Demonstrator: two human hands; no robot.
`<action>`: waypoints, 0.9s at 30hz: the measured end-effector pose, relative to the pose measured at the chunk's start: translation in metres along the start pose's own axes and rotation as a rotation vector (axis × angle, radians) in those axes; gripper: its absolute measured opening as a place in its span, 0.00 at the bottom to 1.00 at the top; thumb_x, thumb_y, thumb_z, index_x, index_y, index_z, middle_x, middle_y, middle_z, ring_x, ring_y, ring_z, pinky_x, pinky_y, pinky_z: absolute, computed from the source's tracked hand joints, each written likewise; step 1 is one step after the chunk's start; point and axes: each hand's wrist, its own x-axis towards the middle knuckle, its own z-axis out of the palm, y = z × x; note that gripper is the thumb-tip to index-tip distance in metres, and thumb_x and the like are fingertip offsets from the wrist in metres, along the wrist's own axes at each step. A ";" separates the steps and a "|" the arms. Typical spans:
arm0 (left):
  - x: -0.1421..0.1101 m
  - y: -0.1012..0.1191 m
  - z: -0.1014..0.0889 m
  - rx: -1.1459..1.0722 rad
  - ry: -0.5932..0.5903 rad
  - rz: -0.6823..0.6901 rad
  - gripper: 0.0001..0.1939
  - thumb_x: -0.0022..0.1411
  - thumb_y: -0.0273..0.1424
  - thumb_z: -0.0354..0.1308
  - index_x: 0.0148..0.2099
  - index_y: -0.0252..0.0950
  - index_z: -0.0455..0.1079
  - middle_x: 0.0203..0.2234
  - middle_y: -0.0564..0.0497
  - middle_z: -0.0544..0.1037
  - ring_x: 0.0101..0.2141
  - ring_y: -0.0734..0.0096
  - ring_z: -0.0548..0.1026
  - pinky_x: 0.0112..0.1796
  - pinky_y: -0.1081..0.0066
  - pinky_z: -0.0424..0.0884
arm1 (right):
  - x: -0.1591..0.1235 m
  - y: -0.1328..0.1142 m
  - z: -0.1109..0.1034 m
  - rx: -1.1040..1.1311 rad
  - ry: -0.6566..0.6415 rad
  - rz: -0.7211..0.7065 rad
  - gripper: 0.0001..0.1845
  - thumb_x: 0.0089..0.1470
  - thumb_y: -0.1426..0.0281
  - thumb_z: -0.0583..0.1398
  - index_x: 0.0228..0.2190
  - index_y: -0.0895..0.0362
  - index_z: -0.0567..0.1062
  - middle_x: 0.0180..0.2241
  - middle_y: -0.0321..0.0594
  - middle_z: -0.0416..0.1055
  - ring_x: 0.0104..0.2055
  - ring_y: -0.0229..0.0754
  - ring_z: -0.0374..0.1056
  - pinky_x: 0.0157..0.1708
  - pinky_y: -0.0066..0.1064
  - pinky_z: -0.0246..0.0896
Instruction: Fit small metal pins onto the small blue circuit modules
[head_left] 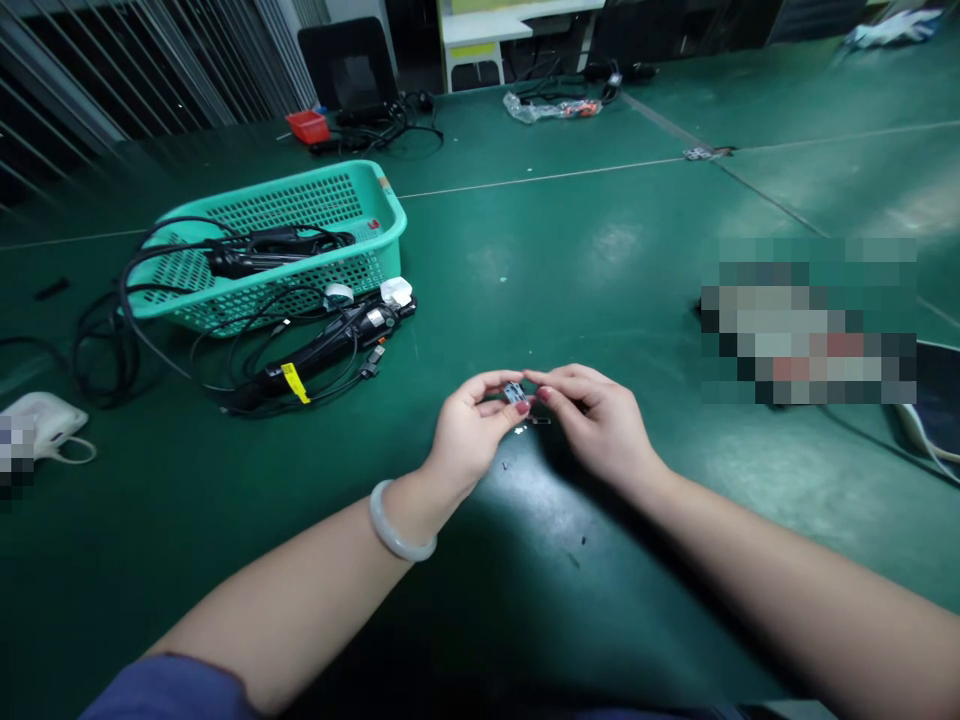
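- The green table (465,250) spreads out under everything I can see, glossy where the light catches it.
- Off to the person's left sits a teal basket (375,272), black corded devices lying inside and cables spilling over its rim.
- Just beside it, on the near side, a black device (322,348) lies on the tabletop with a yellow tag and loops of cord.
- Over to the right there's a blurred object (802,335), too pixelated to make out.
- The right hand (604,425) has its thumb and index finger bent in close beside the small part; I can't tell whether they grip anything.
- The left hand (469,425) pinches that part between thumb and fingers.
- A pale bangle (395,530) circles the left wrist.
- The small part (515,392), metallic-looking, is between the two hands, above the table.
- Tiny pieces (521,430) lie on the table just below the fingers.
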 end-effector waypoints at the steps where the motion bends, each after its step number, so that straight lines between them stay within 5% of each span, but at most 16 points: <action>1: 0.002 0.000 -0.001 -0.031 0.034 0.003 0.15 0.45 0.23 0.66 0.39 0.35 0.72 0.36 0.51 0.77 0.35 0.72 0.78 0.45 0.67 0.71 | 0.001 0.001 -0.002 -0.037 -0.009 -0.008 0.13 0.57 0.69 0.56 0.41 0.55 0.79 0.33 0.40 0.75 0.35 0.39 0.70 0.37 0.34 0.65; 6: 0.007 0.004 -0.004 -0.164 0.161 -0.025 0.10 0.54 0.23 0.60 0.41 0.33 0.70 0.37 0.49 0.76 0.40 0.69 0.78 0.51 0.62 0.68 | -0.003 -0.004 -0.008 -0.222 -0.265 -0.126 0.08 0.53 0.66 0.62 0.34 0.55 0.79 0.35 0.40 0.76 0.39 0.42 0.69 0.42 0.35 0.65; 9: 0.006 0.007 -0.002 -0.206 0.190 -0.039 0.07 0.59 0.21 0.54 0.41 0.32 0.69 0.37 0.47 0.76 0.40 0.70 0.78 0.51 0.62 0.68 | -0.011 -0.011 -0.004 -0.310 -0.424 -0.235 0.14 0.48 0.61 0.65 0.36 0.55 0.79 0.36 0.42 0.74 0.40 0.45 0.67 0.42 0.37 0.65; 16: 0.006 0.006 -0.001 -0.200 0.187 -0.029 0.08 0.58 0.19 0.54 0.40 0.32 0.67 0.37 0.47 0.77 0.40 0.70 0.78 0.51 0.62 0.68 | -0.016 -0.009 0.008 -0.429 -0.507 -0.332 0.06 0.55 0.70 0.59 0.29 0.56 0.77 0.32 0.41 0.72 0.36 0.42 0.66 0.38 0.35 0.65; 20: 0.005 0.005 -0.002 -0.193 0.150 -0.035 0.07 0.59 0.21 0.54 0.40 0.33 0.67 0.37 0.48 0.77 0.40 0.71 0.78 0.50 0.64 0.69 | -0.010 -0.004 0.003 -0.334 -0.441 -0.315 0.06 0.56 0.71 0.59 0.30 0.57 0.76 0.34 0.41 0.73 0.38 0.42 0.68 0.39 0.35 0.66; 27: 0.001 0.003 -0.002 -0.137 0.036 -0.026 0.11 0.50 0.25 0.65 0.36 0.34 0.67 0.35 0.50 0.78 0.38 0.73 0.77 0.42 0.69 0.72 | -0.001 -0.006 -0.014 -0.041 -0.003 -0.190 0.01 0.51 0.70 0.63 0.28 0.55 0.75 0.31 0.38 0.77 0.34 0.39 0.73 0.37 0.31 0.70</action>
